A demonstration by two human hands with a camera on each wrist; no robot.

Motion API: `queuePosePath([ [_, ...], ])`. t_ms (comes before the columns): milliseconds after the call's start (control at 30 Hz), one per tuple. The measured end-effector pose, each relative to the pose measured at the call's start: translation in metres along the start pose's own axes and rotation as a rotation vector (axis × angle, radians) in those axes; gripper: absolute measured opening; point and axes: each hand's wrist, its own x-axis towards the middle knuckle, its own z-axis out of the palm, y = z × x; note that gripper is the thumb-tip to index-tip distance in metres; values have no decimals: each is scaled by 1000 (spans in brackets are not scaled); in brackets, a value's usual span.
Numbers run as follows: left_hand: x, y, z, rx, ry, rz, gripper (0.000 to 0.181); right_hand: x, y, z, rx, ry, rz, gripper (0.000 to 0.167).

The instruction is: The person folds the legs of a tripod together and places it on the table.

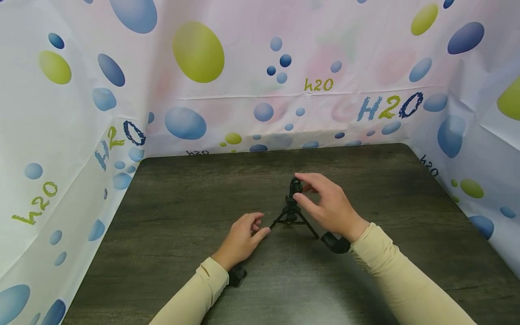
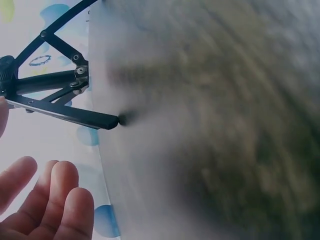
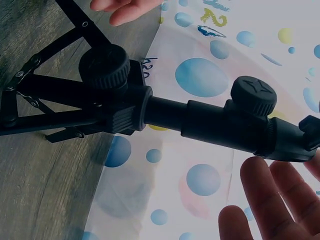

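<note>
Grip first. Our right hand (image 1: pixel 329 203) has finger and thumb curved round the top of the black tripod (image 1: pixel 290 212), at its head; how hard they press we cannot tell. In the right wrist view our fingertips lie at the underside of the tube, close to the upper knob (image 3: pixel 254 95). Our left hand (image 1: pixel 241 237) holds nothing that we can make out: fingers loosely bent and apart, thumb just beside the left leg. Whether it touches the leg, we cannot tell.

Tripod stands upright on the tabletop (image 1: pixel 183 194), between our two hands, legs spread. Lower knob (image 3: pixel 105 66) sits at the hub where the legs meet; a small clamp (image 3: pixel 312 131) shows at the top, partly cut off by the frame edge.

Handling, our judgement: the step looks like work at the head. A light pinch is best, pushing straight down the column, since a sideways push up there could tip so small a stand. We would lay the left hand on the hub or a leg as a brace before twisting anything. If the upper knob is to be loosened, the head wants support first, as it may drop. The right wrist mount (image 1: pixel 335 243) sits near the right leg; mind a knock.

Beyond: patterned cloth (image 1: pixel 243 54) around the table.
</note>
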Motion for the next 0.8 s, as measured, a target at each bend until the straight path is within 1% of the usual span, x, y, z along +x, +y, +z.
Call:
queuePosePath([
  [433,5,1,5,6,-51,-48,38,0,0,1,-11,-7,18,45],
  [567,5,2,6,21,-58,-34,35,0,0,1,-16,-4,15,45],
  [800,6,1,8,49,-49,8,30,1,0,2,-15,-5,19,44],
])
